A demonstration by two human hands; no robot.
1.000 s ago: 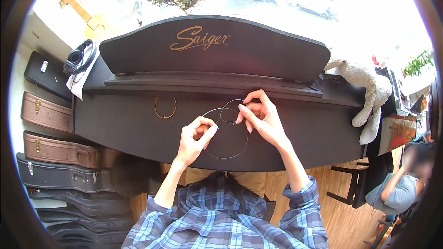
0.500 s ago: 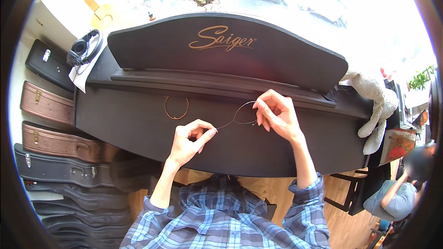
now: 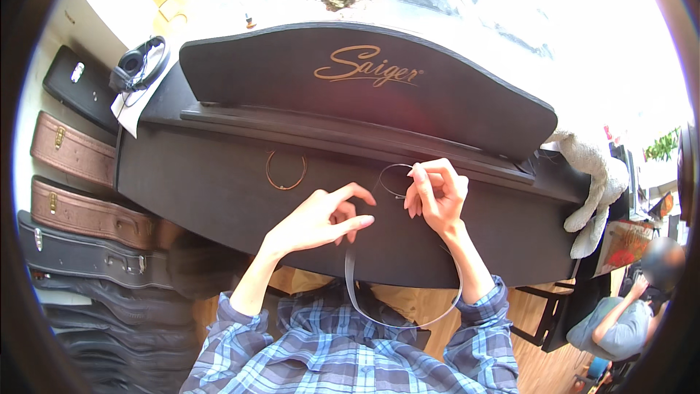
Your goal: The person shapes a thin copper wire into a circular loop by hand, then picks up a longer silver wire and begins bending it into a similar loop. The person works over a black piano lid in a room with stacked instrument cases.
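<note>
Now both hands point(image 3: 379, 208) pinch the wire string point(image 3: 394, 175) between them.

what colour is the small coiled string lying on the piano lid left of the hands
Coppery bronze, a thin wire ring against the dark closed piano lid; clearest in the head view.

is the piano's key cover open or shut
Shut: the dark key cover lies flat with no keys showing, and a copper-coloured string coil rests on it.

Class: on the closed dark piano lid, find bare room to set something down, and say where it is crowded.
Free: the lid left of the copper string coil, and right of the right hand toward the plush toy. Crowded: between the coil and the left hand, where the wire loop lies.
</note>
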